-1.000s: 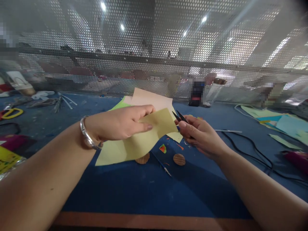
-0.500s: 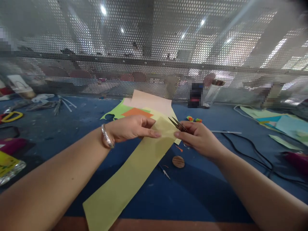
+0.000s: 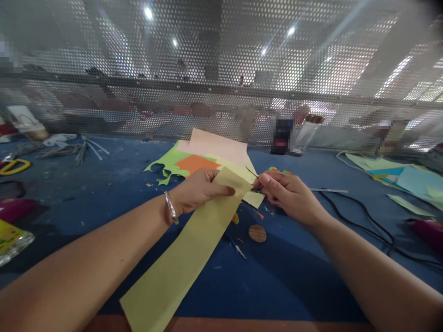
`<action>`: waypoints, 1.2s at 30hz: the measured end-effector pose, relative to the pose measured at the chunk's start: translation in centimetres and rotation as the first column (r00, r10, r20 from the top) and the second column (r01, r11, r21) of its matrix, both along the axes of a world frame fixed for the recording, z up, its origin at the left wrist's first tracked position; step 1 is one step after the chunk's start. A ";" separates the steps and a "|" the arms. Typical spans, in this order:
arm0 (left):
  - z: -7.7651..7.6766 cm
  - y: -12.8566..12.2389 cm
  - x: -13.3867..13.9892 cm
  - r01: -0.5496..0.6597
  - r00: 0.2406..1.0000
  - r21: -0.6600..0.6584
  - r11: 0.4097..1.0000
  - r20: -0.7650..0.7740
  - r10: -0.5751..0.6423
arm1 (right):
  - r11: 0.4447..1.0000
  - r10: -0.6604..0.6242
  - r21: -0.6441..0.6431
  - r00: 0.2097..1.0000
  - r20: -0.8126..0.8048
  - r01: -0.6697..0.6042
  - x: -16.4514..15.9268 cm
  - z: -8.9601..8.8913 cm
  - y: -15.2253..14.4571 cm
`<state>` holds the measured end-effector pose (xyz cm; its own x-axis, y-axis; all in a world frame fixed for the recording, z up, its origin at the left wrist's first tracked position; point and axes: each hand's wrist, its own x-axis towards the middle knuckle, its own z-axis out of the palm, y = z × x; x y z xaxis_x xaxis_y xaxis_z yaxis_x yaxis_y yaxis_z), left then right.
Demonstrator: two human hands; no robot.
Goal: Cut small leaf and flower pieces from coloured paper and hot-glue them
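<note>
A long pale yellow strip of paper (image 3: 187,258) slants from the front edge of the table up to the middle. My left hand (image 3: 204,191) pinches it near its far end, thumb on top. My right hand (image 3: 289,193) is closed around a small pair of scissors (image 3: 252,172); only part of the blades shows, pointing up and left, close to the strip's far right corner. The fingers cover the scissors' handles. Behind the strip lie a pink sheet (image 3: 218,145), an orange piece (image 3: 195,163) and cut green paper (image 3: 162,161).
A round wooden disc (image 3: 258,234) and a thin blue-handled tool (image 3: 237,246) lie in front of my right hand. Black cord (image 3: 360,221) and coloured papers (image 3: 415,180) are at the right. Yellow-handled scissors (image 3: 15,167) lie far left. A perforated metal panel (image 3: 207,64) stands behind.
My right hand has let go of the paper's corner and turned, tilting the scissors. My left hand has shifted slightly right along with its forearm, still pinching the strip.
</note>
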<state>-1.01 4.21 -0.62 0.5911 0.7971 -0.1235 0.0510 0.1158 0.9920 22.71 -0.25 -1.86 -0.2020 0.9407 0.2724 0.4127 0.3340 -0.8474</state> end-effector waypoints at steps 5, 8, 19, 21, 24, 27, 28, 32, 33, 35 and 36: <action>0.1 0.5 -0.3 0.021 0.999 -0.040 0.999 0.030 -0.020 | 0.992 -0.101 0.098 0.972 0.210 0.082 0.1 0.7 -0.3; 0.1 0.7 -0.5 0.039 0.997 -0.055 0.998 0.065 -0.035 | 0.993 -0.089 0.096 0.964 0.249 0.067 0.2 0.9 -0.4; 0.0 1.0 -0.9 0.096 0.991 -0.081 0.992 0.104 -0.088 | 0.992 -0.093 0.112 0.935 0.342 0.058 0.1 0.7 -0.5; 0.0 1.0 -0.8 0.095 0.991 -0.076 0.993 0.103 -0.087 | 0.991 -0.094 0.119 0.934 0.345 0.056 0.1 0.8 -0.5; 0.1 0.8 -0.8 0.096 0.991 -0.074 0.993 0.104 -0.088 | 0.991 -0.092 0.127 0.933 0.348 0.050 0.1 0.7 -0.5; 0.2 0.7 -0.8 0.084 0.991 -0.063 0.994 0.108 -0.077 | 0.992 -0.083 0.118 0.934 0.347 0.044 0.1 0.7 -0.5; 0.2 0.7 -0.7 0.078 0.992 -0.057 0.995 0.108 -0.072 | 0.992 -0.079 0.117 0.934 0.347 0.041 0.1 0.7 -0.5; 0.1 0.7 -0.7 0.070 0.992 -0.051 0.996 0.110 -0.065 | 0.990 -0.080 0.134 0.935 0.346 0.035 0.0 0.8 -0.6; 0.1 0.6 -0.7 0.072 0.991 -0.053 0.996 0.113 -0.066 | 0.990 -0.082 0.137 0.935 0.345 0.036 0.0 0.8 -0.6; 0.1 0.6 -0.6 0.072 0.991 -0.055 0.996 0.118 -0.065 | 0.989 -0.085 0.140 0.935 0.345 0.038 0.0 0.8 -0.6; 0.1 0.5 -0.6 0.072 0.991 -0.057 0.996 0.119 -0.065 | 0.989 -0.088 0.143 0.933 0.348 0.040 0.0 0.8 -0.6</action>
